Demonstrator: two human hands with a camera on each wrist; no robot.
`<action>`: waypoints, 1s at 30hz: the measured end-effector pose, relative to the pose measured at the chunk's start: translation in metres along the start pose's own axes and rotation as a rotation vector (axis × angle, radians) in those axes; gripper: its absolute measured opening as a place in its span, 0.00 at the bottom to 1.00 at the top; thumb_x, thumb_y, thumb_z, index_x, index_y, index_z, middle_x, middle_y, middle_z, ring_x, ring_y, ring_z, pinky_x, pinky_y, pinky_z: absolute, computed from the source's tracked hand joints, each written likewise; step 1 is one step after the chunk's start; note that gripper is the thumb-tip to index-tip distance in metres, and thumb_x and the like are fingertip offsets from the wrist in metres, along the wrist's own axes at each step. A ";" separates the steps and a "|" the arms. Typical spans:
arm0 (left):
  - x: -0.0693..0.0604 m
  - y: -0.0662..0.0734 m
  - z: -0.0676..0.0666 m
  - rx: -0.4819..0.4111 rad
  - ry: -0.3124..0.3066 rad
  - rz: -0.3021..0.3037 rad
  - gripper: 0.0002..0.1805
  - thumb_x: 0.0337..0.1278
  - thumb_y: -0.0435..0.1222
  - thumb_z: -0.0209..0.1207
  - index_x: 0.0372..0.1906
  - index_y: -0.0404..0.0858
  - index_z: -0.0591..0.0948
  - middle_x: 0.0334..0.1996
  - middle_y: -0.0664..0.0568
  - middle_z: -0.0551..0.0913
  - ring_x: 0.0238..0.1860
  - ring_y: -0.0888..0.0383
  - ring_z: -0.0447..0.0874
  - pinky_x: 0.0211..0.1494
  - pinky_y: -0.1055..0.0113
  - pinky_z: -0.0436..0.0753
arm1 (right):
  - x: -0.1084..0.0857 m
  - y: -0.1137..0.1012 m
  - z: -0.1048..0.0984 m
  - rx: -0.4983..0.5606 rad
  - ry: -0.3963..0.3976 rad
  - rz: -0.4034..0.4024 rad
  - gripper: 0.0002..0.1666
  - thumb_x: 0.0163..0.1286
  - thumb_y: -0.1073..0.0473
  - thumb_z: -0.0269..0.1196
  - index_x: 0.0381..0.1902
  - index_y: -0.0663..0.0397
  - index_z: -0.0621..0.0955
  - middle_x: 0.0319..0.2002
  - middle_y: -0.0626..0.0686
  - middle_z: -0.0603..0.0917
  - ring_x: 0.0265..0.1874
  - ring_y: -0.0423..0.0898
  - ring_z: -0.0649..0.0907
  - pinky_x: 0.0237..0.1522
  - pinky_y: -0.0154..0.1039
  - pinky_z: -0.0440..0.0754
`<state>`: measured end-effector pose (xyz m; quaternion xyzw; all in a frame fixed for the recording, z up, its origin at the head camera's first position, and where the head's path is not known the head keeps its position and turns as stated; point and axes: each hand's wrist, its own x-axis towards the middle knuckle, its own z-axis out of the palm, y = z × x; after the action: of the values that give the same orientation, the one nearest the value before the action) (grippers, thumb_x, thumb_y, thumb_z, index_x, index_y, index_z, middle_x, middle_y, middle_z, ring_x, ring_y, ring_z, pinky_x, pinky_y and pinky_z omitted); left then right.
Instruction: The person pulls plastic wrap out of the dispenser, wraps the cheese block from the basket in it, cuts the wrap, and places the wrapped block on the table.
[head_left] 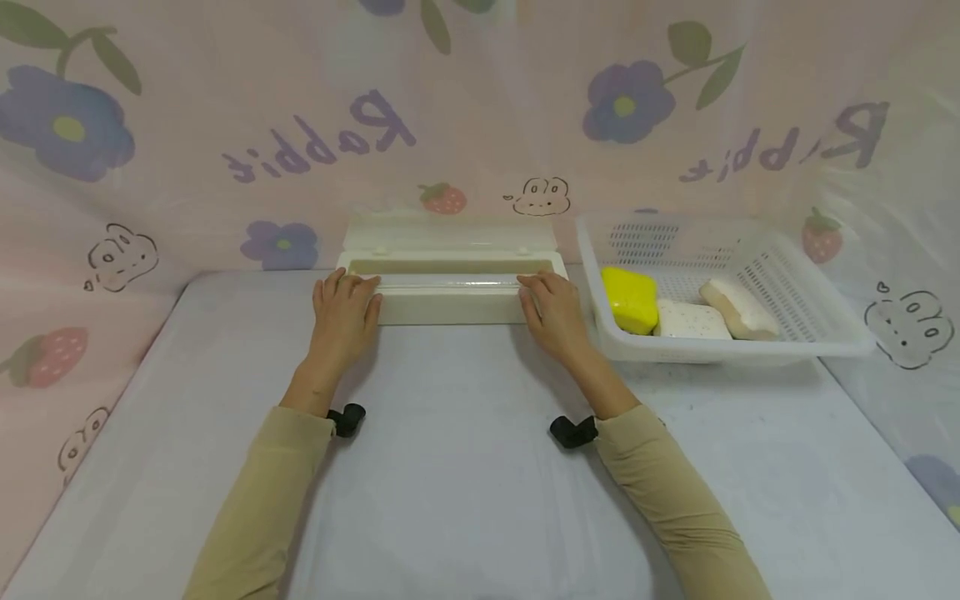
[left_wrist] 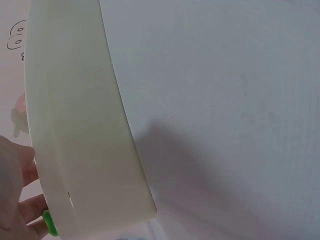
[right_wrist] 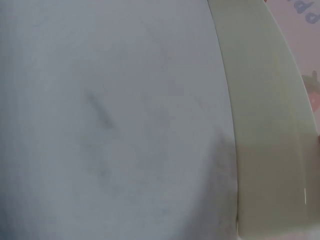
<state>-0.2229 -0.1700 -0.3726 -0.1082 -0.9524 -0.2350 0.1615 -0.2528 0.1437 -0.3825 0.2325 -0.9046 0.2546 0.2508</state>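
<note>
A long cream cling film dispenser point(head_left: 450, 310) stands at the back of the table, its see-through lid point(head_left: 450, 235) raised. Along its front top edge runs a shiny clear strip of film point(head_left: 457, 282). My left hand point(head_left: 341, 315) holds the dispenser's left end, fingers bent over the top and thumb at the front. At the right end my right hand point(head_left: 557, 315) grips in a similar way. Whether the fingertips also pinch the film cannot be told. The left wrist view shows fingers behind the rim, beside a small green piece point(left_wrist: 50, 223). In the right wrist view the hand is almost wholly out of frame.
To the right stands a white perforated basket point(head_left: 727, 348) holding a yellow block point(head_left: 630, 300), a speckled white block point(head_left: 692, 320) and a cream-white piece point(head_left: 738, 308). A patterned curtain point(head_left: 480, 108) hangs behind the white table point(head_left: 450, 467).
</note>
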 end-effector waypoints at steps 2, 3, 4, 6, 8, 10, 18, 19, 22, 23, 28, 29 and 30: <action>0.001 0.000 0.000 -0.011 0.012 -0.001 0.19 0.73 0.37 0.46 0.59 0.31 0.74 0.54 0.33 0.73 0.70 0.35 0.52 0.73 0.37 0.42 | 0.000 0.001 0.001 -0.010 0.017 -0.011 0.17 0.73 0.60 0.53 0.50 0.65 0.81 0.45 0.63 0.81 0.52 0.60 0.76 0.59 0.58 0.68; 0.001 0.001 0.000 -0.014 0.022 -0.002 0.18 0.73 0.36 0.45 0.58 0.30 0.75 0.53 0.33 0.73 0.69 0.35 0.54 0.73 0.38 0.44 | 0.000 0.001 0.001 -0.014 0.025 -0.015 0.16 0.73 0.60 0.53 0.49 0.65 0.81 0.43 0.63 0.82 0.51 0.60 0.77 0.58 0.57 0.69; 0.001 0.002 0.000 -0.017 0.032 -0.005 0.18 0.73 0.36 0.45 0.57 0.29 0.76 0.52 0.33 0.74 0.68 0.35 0.55 0.73 0.38 0.45 | 0.000 0.001 0.001 -0.017 0.031 -0.018 0.16 0.73 0.60 0.54 0.49 0.65 0.82 0.42 0.63 0.82 0.50 0.60 0.77 0.57 0.57 0.69; 0.002 0.003 0.000 -0.019 0.061 -0.012 0.16 0.72 0.34 0.46 0.53 0.29 0.77 0.50 0.32 0.74 0.65 0.35 0.58 0.72 0.37 0.47 | 0.001 0.001 0.000 -0.015 0.041 -0.024 0.15 0.72 0.61 0.54 0.47 0.66 0.82 0.40 0.62 0.82 0.47 0.59 0.78 0.56 0.57 0.70; 0.003 0.004 0.000 -0.023 0.082 -0.028 0.15 0.71 0.33 0.46 0.51 0.28 0.79 0.48 0.32 0.75 0.63 0.35 0.60 0.71 0.36 0.47 | 0.002 0.001 0.000 -0.004 0.043 -0.016 0.14 0.72 0.61 0.55 0.45 0.66 0.82 0.40 0.62 0.82 0.46 0.59 0.78 0.56 0.57 0.70; 0.004 0.006 -0.001 -0.035 0.093 -0.047 0.14 0.71 0.32 0.47 0.50 0.29 0.79 0.47 0.32 0.74 0.62 0.35 0.60 0.71 0.36 0.46 | 0.003 0.000 0.000 0.013 0.040 0.007 0.14 0.71 0.61 0.56 0.44 0.66 0.83 0.39 0.62 0.83 0.46 0.60 0.78 0.56 0.57 0.69; 0.010 0.011 -0.003 -0.115 0.143 -0.122 0.11 0.67 0.30 0.52 0.43 0.28 0.83 0.44 0.31 0.78 0.59 0.34 0.64 0.65 0.38 0.58 | 0.010 -0.002 -0.003 0.158 0.035 0.181 0.13 0.69 0.59 0.59 0.38 0.65 0.84 0.38 0.61 0.84 0.45 0.59 0.78 0.55 0.57 0.66; 0.011 0.012 -0.003 -0.131 0.153 -0.143 0.10 0.66 0.30 0.53 0.43 0.28 0.83 0.44 0.31 0.78 0.59 0.34 0.64 0.63 0.38 0.60 | 0.010 -0.002 -0.003 0.174 0.040 0.194 0.13 0.68 0.59 0.60 0.38 0.65 0.85 0.38 0.61 0.84 0.45 0.59 0.78 0.56 0.57 0.66; 0.014 0.014 -0.003 -0.179 0.183 -0.214 0.11 0.64 0.31 0.56 0.42 0.28 0.84 0.45 0.32 0.79 0.60 0.35 0.64 0.62 0.38 0.61 | 0.012 -0.002 -0.003 0.202 0.057 0.225 0.12 0.66 0.59 0.62 0.37 0.65 0.85 0.37 0.61 0.85 0.45 0.59 0.79 0.57 0.56 0.67; 0.015 0.015 -0.002 -0.191 0.196 -0.232 0.11 0.63 0.31 0.56 0.41 0.28 0.84 0.44 0.32 0.80 0.60 0.35 0.64 0.61 0.39 0.62 | 0.013 -0.002 -0.003 0.206 0.064 0.237 0.12 0.66 0.59 0.62 0.36 0.65 0.85 0.37 0.61 0.85 0.45 0.59 0.79 0.58 0.55 0.67; 0.019 0.018 0.000 -0.191 0.242 -0.277 0.10 0.62 0.31 0.57 0.39 0.26 0.84 0.43 0.33 0.80 0.58 0.36 0.64 0.61 0.41 0.62 | 0.015 -0.003 0.000 0.193 0.077 0.258 0.11 0.66 0.61 0.62 0.35 0.66 0.85 0.36 0.61 0.86 0.44 0.59 0.79 0.59 0.54 0.67; 0.019 0.018 0.001 -0.186 0.241 -0.276 0.10 0.63 0.31 0.57 0.38 0.26 0.83 0.43 0.33 0.79 0.58 0.36 0.64 0.61 0.41 0.61 | 0.016 -0.003 0.000 0.189 0.079 0.257 0.10 0.66 0.61 0.62 0.34 0.66 0.84 0.36 0.61 0.86 0.44 0.59 0.79 0.59 0.55 0.67; 0.019 0.019 0.002 -0.180 0.240 -0.273 0.10 0.63 0.31 0.56 0.38 0.26 0.83 0.44 0.33 0.79 0.58 0.36 0.64 0.61 0.41 0.61 | 0.016 -0.003 0.001 0.183 0.083 0.253 0.10 0.66 0.62 0.61 0.34 0.66 0.84 0.36 0.61 0.85 0.44 0.59 0.79 0.59 0.55 0.67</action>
<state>-0.2359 -0.1505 -0.3594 0.0367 -0.9073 -0.3499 0.2301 -0.2636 0.1358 -0.3728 0.1280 -0.8884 0.3750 0.2319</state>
